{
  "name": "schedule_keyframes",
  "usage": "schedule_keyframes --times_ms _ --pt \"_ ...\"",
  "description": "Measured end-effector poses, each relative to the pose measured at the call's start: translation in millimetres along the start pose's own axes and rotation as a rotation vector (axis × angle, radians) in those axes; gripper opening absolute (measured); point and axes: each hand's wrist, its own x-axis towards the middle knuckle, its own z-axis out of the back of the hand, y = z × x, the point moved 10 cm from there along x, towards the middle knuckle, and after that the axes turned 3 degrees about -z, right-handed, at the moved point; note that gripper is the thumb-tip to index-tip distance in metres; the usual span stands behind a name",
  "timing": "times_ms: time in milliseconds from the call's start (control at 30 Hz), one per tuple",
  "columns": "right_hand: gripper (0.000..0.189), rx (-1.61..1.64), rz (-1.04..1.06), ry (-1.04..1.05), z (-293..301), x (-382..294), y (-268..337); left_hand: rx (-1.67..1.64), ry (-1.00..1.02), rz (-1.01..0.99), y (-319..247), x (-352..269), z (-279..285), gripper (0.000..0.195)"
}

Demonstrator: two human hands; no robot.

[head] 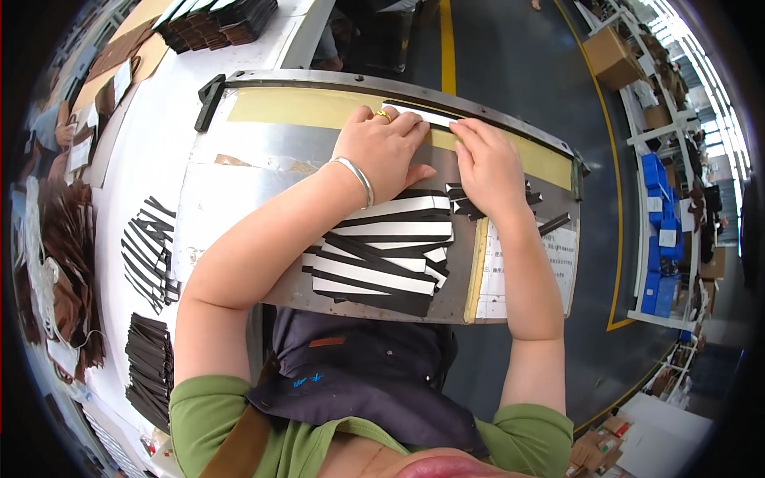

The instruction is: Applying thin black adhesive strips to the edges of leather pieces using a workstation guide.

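Observation:
My left hand (pixel 385 143), with a ring and a bangle, presses its fingertips on a black-edged white strip (pixel 439 118) along the far edge of a metal work plate (pixel 287 140). My right hand (pixel 490 161) has its fingertips at the right part of the same strip. Behind the strip runs a metal bar (pixel 358 78), with yellow tape (pixel 281 107) on the plate before it. Nearer me lies a loose pile of black and white strips (pixel 382 251). Short dark pieces (pixel 466 200) lie partly under my right hand.
A sheet with writing (pixel 493 287) is fixed at the plate's right. More striped strips (pixel 149 251) and a bundle of dark strips (pixel 149 364) lie on the white table (pixel 155 161) at left. Stacked dark pieces (pixel 218 24) stand behind. Shelving with blue bins (pixel 657 203) is at right.

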Motion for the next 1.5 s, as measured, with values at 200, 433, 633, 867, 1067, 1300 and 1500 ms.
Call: schedule_keyframes --times_ms 200,433,633,867,1067,1300,1500 --pt "0.033 -0.076 0.046 -0.007 -6 1 12 0.062 -0.092 0.057 12 4 0 0.059" --pt "0.034 -0.064 0.008 0.018 -10 3 4 0.052 -0.036 0.083 10 7 0 0.056" --pt "0.034 -0.074 0.015 0.006 -8 2 7 0.08 -0.115 0.051 9 5 0 0.052" --pt "0.025 0.156 0.058 -0.002 -5 7 6 0.017 -0.163 0.043 11 4 6 0.047" --pt "0.03 0.26 0.021 -0.032 9 12 -6 -0.244 -0.003 -0.131 -17 6 -5 0.037" --pt "0.037 -0.116 -0.077 0.005 1 1 -25 -0.229 -0.08 -0.283 -19 4 4 0.037" --pt "0.034 -0.078 -0.009 -0.027 -2 2 2 -0.025 -0.203 -0.077 5 4 8 0.05"
